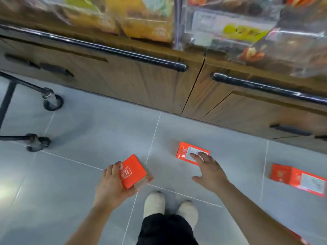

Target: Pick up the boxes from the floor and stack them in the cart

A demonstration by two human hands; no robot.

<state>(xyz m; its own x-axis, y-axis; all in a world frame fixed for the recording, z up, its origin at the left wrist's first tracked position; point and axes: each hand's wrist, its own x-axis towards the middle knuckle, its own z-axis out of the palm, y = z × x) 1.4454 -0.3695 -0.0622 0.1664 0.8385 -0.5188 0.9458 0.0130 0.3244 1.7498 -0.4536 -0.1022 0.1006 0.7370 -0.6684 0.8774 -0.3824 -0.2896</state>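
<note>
My left hand grips a small red box with gold lettering, held just above the grey tiled floor. A second red box with a white label lies flat on the floor ahead. My right hand hovers over its near edge, fingers spread, fingertips touching or almost touching the label. A third, longer red box lies on the floor at the right. The cart shows only as a black frame with two castor wheels at the left edge.
A wooden shelf base with black rails and drawer handles runs across the far side, with wrapped goods on top. My two pale shoes stand on the tiles below my hands. Something red peeks out beside my right forearm.
</note>
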